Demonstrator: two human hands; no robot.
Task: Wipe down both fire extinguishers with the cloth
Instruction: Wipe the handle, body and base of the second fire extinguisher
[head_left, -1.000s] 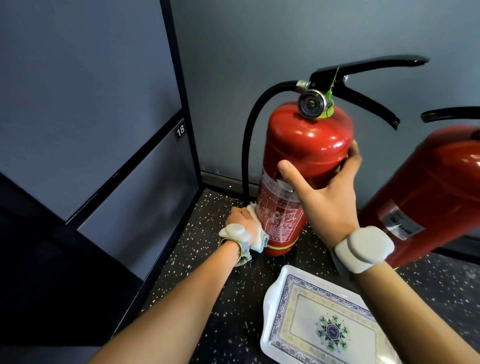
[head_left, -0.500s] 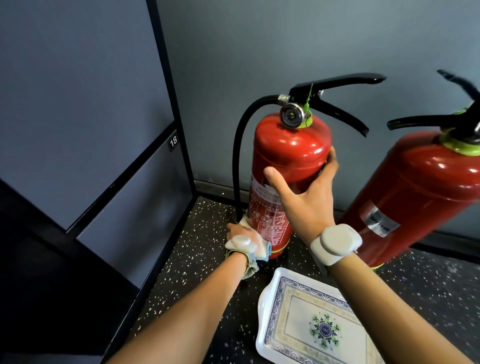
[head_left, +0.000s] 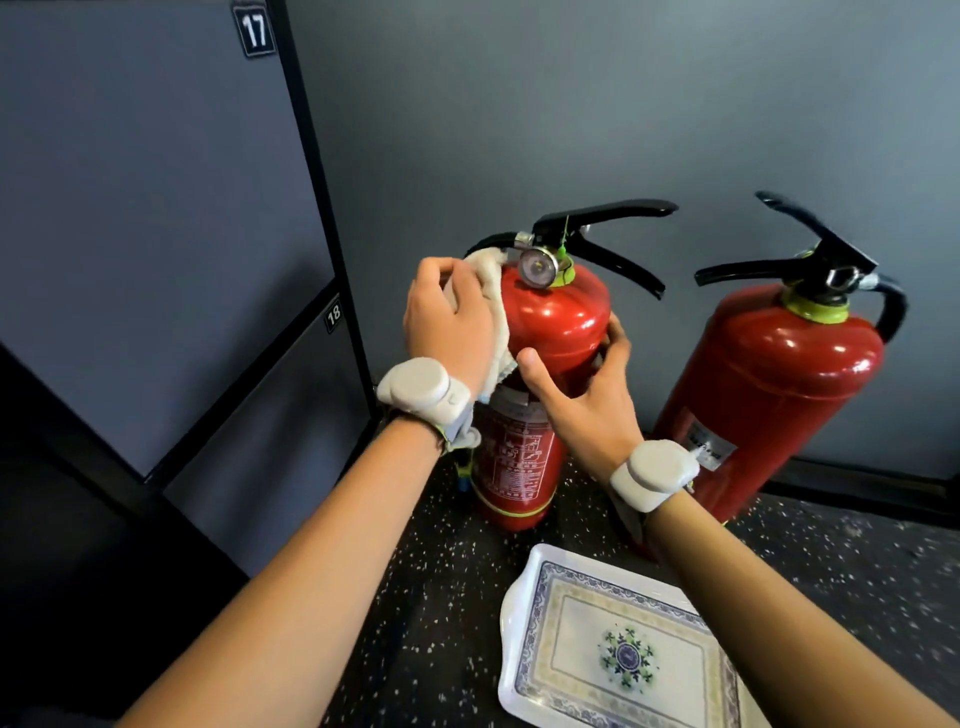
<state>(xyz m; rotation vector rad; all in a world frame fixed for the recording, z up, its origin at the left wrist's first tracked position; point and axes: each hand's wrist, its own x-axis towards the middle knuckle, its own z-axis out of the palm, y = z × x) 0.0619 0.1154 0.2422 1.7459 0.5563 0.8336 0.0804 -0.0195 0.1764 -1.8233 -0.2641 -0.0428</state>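
Nearest lies a patterned tray (head_left: 618, 654) on the speckled floor (head_left: 441, 597). Behind it, the near extinguisher (head_left: 550, 332) stands upright, the right hand (head_left: 576, 400) gripping its body, the left hand (head_left: 447, 322) pressing the cloth (head_left: 493, 291) to its shoulder. A hard push could topple it against the second extinguisher (head_left: 769, 395) just right, by the grey wall (head_left: 571, 104).

This is looking like a corner of a public or commercial building, not a home. Tall grey locker doors (head_left: 145, 218) with black frames are carrying number plates, 17 (head_left: 254, 29) and 18 (head_left: 333, 313). Two red fire extinguishers (head_left: 550, 332) (head_left: 769, 395) are standing on dark speckled flooring (head_left: 831, 551) against a plain grey wall (head_left: 571, 104).
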